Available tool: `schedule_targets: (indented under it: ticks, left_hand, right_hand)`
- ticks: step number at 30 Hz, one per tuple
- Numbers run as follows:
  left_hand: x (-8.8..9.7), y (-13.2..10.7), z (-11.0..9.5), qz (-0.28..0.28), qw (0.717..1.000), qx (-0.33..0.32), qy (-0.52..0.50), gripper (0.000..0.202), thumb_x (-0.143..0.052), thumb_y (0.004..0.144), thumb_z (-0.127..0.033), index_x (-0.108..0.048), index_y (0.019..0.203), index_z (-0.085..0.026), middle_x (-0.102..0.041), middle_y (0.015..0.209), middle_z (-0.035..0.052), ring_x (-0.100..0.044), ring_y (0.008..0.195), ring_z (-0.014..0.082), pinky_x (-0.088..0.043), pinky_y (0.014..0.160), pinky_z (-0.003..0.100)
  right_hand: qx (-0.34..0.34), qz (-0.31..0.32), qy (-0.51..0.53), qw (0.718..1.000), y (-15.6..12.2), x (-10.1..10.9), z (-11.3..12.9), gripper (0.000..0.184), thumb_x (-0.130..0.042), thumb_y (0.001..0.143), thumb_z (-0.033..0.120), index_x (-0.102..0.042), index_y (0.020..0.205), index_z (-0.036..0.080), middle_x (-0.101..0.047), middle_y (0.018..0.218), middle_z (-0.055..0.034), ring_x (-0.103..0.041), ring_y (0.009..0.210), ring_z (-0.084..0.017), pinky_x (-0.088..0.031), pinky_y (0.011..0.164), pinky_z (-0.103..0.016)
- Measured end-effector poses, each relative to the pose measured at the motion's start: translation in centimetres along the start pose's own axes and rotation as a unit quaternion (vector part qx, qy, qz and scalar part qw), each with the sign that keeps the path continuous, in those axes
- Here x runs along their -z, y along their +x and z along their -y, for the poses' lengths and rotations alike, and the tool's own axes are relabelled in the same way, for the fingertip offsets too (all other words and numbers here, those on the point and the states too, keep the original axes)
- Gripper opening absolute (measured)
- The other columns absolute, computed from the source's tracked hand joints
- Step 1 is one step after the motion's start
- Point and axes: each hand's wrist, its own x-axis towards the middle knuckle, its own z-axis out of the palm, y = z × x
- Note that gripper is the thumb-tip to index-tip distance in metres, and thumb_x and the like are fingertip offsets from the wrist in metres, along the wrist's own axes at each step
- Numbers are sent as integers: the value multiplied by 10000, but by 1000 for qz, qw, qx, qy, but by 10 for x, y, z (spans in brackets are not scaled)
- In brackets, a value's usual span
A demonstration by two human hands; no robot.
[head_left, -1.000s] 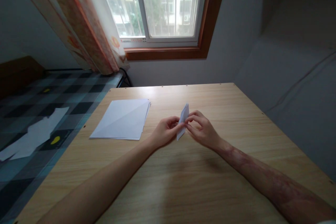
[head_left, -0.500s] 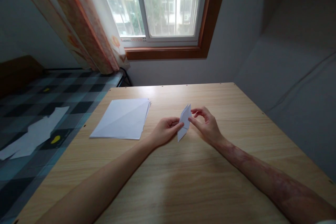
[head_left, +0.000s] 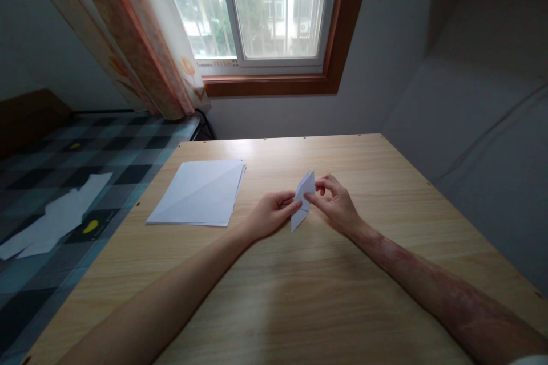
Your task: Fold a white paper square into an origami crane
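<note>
A small piece of folded white paper [head_left: 305,187] is held up above the wooden table, with a pointed lower end and layered points at the top. My left hand [head_left: 276,212] grips its left side, thumb across the front and the other fingers behind. From the right, my right hand [head_left: 336,202] pinches the paper's right edge, its thumb on the front face and its index finger curled at the back edge. The fingertips behind the paper are partly hidden.
On the left of the table [head_left: 274,308] lies a stack of white paper sheets [head_left: 197,194], the top one creased diagonally. White paper scraps [head_left: 60,219] rest on the checked bed [head_left: 25,291] alongside. A window [head_left: 274,11] and a curtain [head_left: 145,40] are beyond.
The right thumb has slid slightly left onto the front of the folded paper, and the right index finger has closed in. The paper has turned and shifted slightly right.
</note>
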Motion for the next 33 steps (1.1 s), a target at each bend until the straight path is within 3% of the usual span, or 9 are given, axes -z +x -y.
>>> schedule_targets:
  ticks: [4,7,13,20,29,33]
  left_hand:
    - [2,0,2,-5,1000,9,0,488,-716,1008,-591,-805,1080,-116,-758,933,37,-644,822,172,-469,729,242]
    - [3,1,1,-25,1000,-1,8,494,-730,996,-591,-821,1104,-118,-774,940,41,-655,836,180,-478,746,248]
    - [5,4,-1,-47,999,2,-22,522,-781,949,-607,-836,1096,-109,-815,1006,86,-689,897,217,-505,794,279]
    - [11,8,5,-43,998,-2,-56,500,-794,952,-580,-841,1168,-132,-826,1110,106,-707,1012,242,-521,924,323]
    - [7,7,3,-53,991,18,-120,488,-839,905,-590,-832,1011,-113,-793,956,90,-683,864,199,-511,790,282]
    - [5,7,0,-47,993,16,-105,485,-866,897,-574,-825,1051,-117,-794,962,78,-684,850,182,-495,764,260]
  right_hand:
    - [41,-11,-3,999,-3,0,5,128,-817,958,315,-733,891,246,-599,904,-12,-577,866,-218,-488,817,-370]
    - [95,-6,-10,995,-5,0,12,34,-819,972,268,-786,971,270,-669,972,-42,-624,945,-245,-519,851,-401]
    - [179,37,-40,982,-6,1,20,219,-775,995,157,-839,1112,331,-750,1040,-46,-685,1017,-254,-542,930,-440]
    - [169,47,-34,984,-6,1,17,233,-761,990,133,-845,1108,315,-763,1067,-55,-691,1035,-253,-557,937,-453]
    - [175,68,-35,982,-7,-1,13,269,-723,981,92,-830,1082,317,-756,1122,-56,-685,1084,-263,-551,979,-472]
    - [170,89,-31,981,-8,3,18,297,-690,953,63,-818,1068,305,-743,1176,-58,-674,1131,-273,-538,1014,-477]
